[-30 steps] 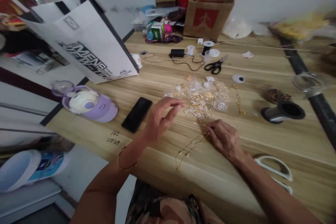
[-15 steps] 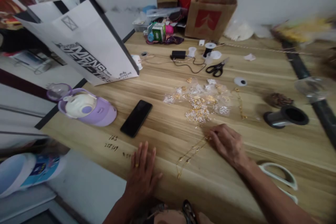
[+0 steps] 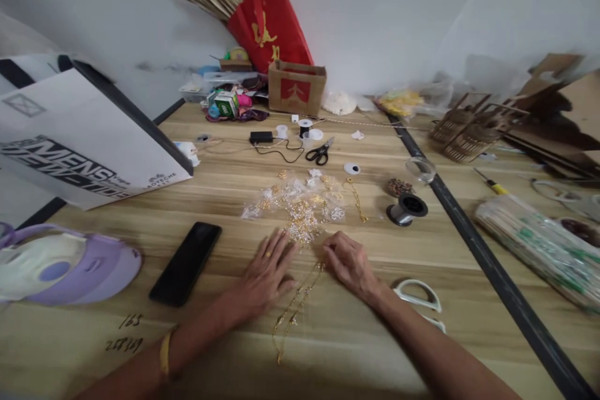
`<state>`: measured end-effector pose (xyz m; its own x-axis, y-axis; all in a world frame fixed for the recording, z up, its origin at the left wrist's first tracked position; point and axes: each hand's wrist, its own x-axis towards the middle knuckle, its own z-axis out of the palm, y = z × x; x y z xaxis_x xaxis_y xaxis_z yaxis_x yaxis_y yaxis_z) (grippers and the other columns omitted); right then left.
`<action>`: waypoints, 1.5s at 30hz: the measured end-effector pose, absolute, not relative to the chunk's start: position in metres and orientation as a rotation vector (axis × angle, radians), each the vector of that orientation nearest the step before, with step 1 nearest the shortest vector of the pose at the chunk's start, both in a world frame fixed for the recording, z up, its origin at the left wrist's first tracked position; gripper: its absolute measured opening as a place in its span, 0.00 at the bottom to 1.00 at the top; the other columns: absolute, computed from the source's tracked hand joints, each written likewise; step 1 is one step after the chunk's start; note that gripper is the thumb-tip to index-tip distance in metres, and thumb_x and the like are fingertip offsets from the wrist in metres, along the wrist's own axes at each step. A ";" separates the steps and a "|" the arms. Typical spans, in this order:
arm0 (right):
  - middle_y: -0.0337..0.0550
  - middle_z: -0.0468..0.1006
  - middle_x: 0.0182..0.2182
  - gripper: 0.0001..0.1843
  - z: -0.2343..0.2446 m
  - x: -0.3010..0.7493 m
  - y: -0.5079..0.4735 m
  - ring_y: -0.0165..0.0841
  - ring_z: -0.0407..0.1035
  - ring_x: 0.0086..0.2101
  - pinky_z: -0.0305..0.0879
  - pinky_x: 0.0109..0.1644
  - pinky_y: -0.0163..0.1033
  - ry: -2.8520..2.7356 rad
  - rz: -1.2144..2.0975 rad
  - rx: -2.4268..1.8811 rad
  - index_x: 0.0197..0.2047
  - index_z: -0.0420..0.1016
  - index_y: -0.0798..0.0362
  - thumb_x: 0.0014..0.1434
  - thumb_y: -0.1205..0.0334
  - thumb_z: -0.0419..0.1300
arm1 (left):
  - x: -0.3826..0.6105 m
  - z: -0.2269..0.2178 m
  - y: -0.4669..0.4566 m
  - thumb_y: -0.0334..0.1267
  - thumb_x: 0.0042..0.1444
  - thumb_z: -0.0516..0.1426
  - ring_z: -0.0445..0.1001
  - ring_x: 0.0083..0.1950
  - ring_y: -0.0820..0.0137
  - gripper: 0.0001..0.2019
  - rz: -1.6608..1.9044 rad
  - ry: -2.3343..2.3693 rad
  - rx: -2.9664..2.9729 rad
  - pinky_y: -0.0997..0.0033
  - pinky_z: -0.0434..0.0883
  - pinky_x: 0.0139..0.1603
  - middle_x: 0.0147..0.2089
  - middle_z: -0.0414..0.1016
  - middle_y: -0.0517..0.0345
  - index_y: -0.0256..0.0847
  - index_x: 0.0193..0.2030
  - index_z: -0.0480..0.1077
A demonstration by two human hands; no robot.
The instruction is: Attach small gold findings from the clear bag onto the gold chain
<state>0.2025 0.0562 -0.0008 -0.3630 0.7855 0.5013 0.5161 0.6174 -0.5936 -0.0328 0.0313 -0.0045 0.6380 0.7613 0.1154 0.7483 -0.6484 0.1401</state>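
Observation:
A thin gold chain [image 3: 300, 300] with small clear beads lies in a long loop on the wooden table. Its upper end reaches the fingertips of my right hand [image 3: 349, 262], which is curled closed in a pinch there. My left hand [image 3: 272, 265], with a ring on one finger, rests palm down and open, left of the chain. Just beyond both hands is a loose pile of small gold and clear beads [image 3: 304, 220], with small plastic bags of findings [image 3: 293, 190] behind it. A shorter gold chain [image 3: 357, 200] lies right of the pile.
White-handled scissors [image 3: 417, 297] lie beside my right forearm; a wire spool [image 3: 407, 207] stands farther right. A phone [image 3: 186, 262] and a lilac bottle [image 3: 89, 265] are at left. Black scissors [image 3: 320, 151], a black adapter [image 3: 261, 137] and a paper bag [image 3: 297, 87] sit farther back.
My view has swung right and up. My left hand has moved forward, from near the table's front edge to beside the bead pile. My right hand stays at the chain's end.

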 end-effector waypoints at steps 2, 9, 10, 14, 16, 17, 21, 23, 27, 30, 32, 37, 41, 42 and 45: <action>0.41 0.71 0.27 0.06 -0.002 0.203 0.057 0.31 0.66 0.28 0.63 0.31 0.35 -2.012 0.456 -1.047 0.35 0.67 0.53 0.63 0.66 0.51 | -0.021 -0.005 0.046 0.54 0.59 0.47 0.34 0.70 0.50 0.36 0.265 1.236 2.778 0.46 0.44 0.66 0.70 0.40 0.40 0.37 0.68 0.43; 0.41 0.70 0.27 0.06 -0.008 0.204 0.059 0.31 0.67 0.28 0.63 0.33 0.35 -1.931 0.542 -1.086 0.33 0.66 0.53 0.62 0.65 0.51 | 0.003 -0.010 0.077 0.59 0.57 0.44 0.30 0.71 0.51 0.39 0.308 1.196 2.722 0.45 0.40 0.66 0.71 0.36 0.39 0.36 0.69 0.40; 0.41 0.70 0.27 0.06 -0.008 0.204 0.059 0.31 0.67 0.28 0.63 0.33 0.35 -1.918 0.557 -1.091 0.33 0.67 0.53 0.62 0.65 0.52 | 0.004 -0.010 0.080 0.59 0.57 0.44 0.30 0.71 0.51 0.39 0.320 1.183 2.702 0.45 0.39 0.66 0.71 0.36 0.39 0.36 0.68 0.41; 0.41 0.71 0.28 0.05 -0.007 0.204 0.059 0.31 0.67 0.29 0.64 0.33 0.35 -1.886 0.588 -1.095 0.34 0.68 0.53 0.61 0.65 0.52 | 0.007 -0.004 0.085 0.58 0.59 0.44 0.33 0.71 0.54 0.38 0.447 1.132 2.510 0.49 0.38 0.68 0.71 0.37 0.38 0.33 0.68 0.42; 0.41 0.72 0.28 0.05 -0.007 0.204 0.059 0.32 0.68 0.30 0.64 0.34 0.35 -1.881 0.590 -1.083 0.35 0.68 0.53 0.61 0.65 0.52 | 0.005 0.002 0.085 0.54 0.62 0.41 0.38 0.71 0.58 0.34 0.599 1.163 2.298 0.54 0.43 0.68 0.71 0.39 0.42 0.35 0.68 0.41; 0.42 0.72 0.28 0.05 -0.008 0.204 0.059 0.32 0.68 0.30 0.64 0.34 0.35 -1.879 0.589 -1.078 0.35 0.68 0.53 0.61 0.65 0.53 | 0.003 0.005 0.085 0.52 0.63 0.40 0.41 0.70 0.60 0.31 0.691 1.196 2.169 0.56 0.46 0.68 0.70 0.42 0.43 0.37 0.68 0.42; 0.42 0.72 0.28 0.06 -0.009 0.204 0.059 0.32 0.68 0.29 0.64 0.34 0.35 -1.899 0.584 -1.059 0.35 0.69 0.53 0.61 0.65 0.52 | -0.013 0.013 0.087 0.44 0.62 0.48 0.63 0.61 0.61 0.24 0.958 1.276 1.862 0.59 0.62 0.59 0.60 0.64 0.44 0.39 0.62 0.55; 0.42 0.72 0.28 0.06 -0.008 0.204 0.059 0.32 0.68 0.29 0.65 0.34 0.36 -1.910 0.585 -1.045 0.35 0.69 0.53 0.62 0.65 0.52 | -0.022 0.014 0.086 0.38 0.59 0.53 0.69 0.53 0.62 0.14 0.989 1.292 1.932 0.59 0.64 0.56 0.51 0.72 0.47 0.38 0.51 0.67; 0.42 0.73 0.29 0.05 -0.007 0.203 0.059 0.32 0.68 0.29 0.65 0.34 0.36 -1.913 0.585 -1.029 0.35 0.70 0.53 0.61 0.65 0.53 | -0.032 0.014 0.080 0.30 0.54 0.56 0.73 0.39 0.66 0.04 0.798 1.320 2.124 0.65 0.69 0.45 0.35 0.75 0.53 0.37 0.32 0.72; 0.42 0.73 0.29 0.05 -0.006 0.203 0.059 0.32 0.68 0.29 0.65 0.33 0.36 -1.913 0.580 -1.022 0.35 0.70 0.53 0.61 0.66 0.53 | -0.032 0.014 0.073 0.28 0.54 0.56 0.72 0.38 0.67 0.05 0.615 1.314 2.291 0.68 0.68 0.41 0.33 0.74 0.54 0.38 0.31 0.73; 0.42 0.72 0.28 0.05 -0.007 0.203 0.059 0.32 0.68 0.29 0.65 0.33 0.35 -1.915 0.573 -1.028 0.35 0.70 0.53 0.61 0.66 0.53 | -0.030 0.014 0.071 0.29 0.55 0.56 0.71 0.39 0.66 0.05 0.517 1.305 2.417 0.67 0.67 0.43 0.34 0.74 0.54 0.38 0.31 0.73; 0.42 0.72 0.28 0.05 -0.007 0.204 0.060 0.32 0.68 0.29 0.64 0.33 0.35 -1.923 0.576 -1.050 0.35 0.70 0.53 0.61 0.66 0.53 | -0.027 0.014 0.072 0.31 0.58 0.55 0.70 0.39 0.66 0.06 0.380 1.276 2.614 0.66 0.66 0.44 0.35 0.73 0.53 0.37 0.33 0.73; 0.42 0.72 0.27 0.05 -0.007 0.203 0.060 0.32 0.68 0.29 0.64 0.33 0.35 -1.922 0.577 -1.046 0.36 0.70 0.53 0.61 0.65 0.53 | -0.026 0.015 0.073 0.31 0.59 0.52 0.69 0.39 0.66 0.09 0.326 1.205 2.713 0.66 0.66 0.43 0.35 0.72 0.53 0.37 0.32 0.73; 0.42 0.72 0.28 0.05 -0.007 0.203 0.060 0.32 0.68 0.29 0.64 0.33 0.35 -1.923 0.579 -1.039 0.36 0.70 0.53 0.61 0.65 0.53 | -0.026 0.015 0.072 0.31 0.60 0.51 0.69 0.39 0.66 0.10 0.311 1.192 2.735 0.66 0.65 0.44 0.35 0.72 0.53 0.37 0.32 0.72; 0.42 0.72 0.28 0.05 -0.007 0.203 0.059 0.32 0.68 0.29 0.64 0.33 0.35 -1.930 0.578 -1.025 0.37 0.70 0.53 0.61 0.65 0.53 | -0.024 0.016 0.072 0.30 0.61 0.49 0.68 0.40 0.65 0.11 0.252 1.182 2.773 0.65 0.65 0.44 0.35 0.72 0.53 0.36 0.32 0.71</action>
<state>0.2026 0.0592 -0.0067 -0.3000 0.8307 0.4689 0.4361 0.5566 -0.7071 -0.0243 0.0715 0.0162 0.6816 0.7239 0.1068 0.7044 -0.6886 0.1719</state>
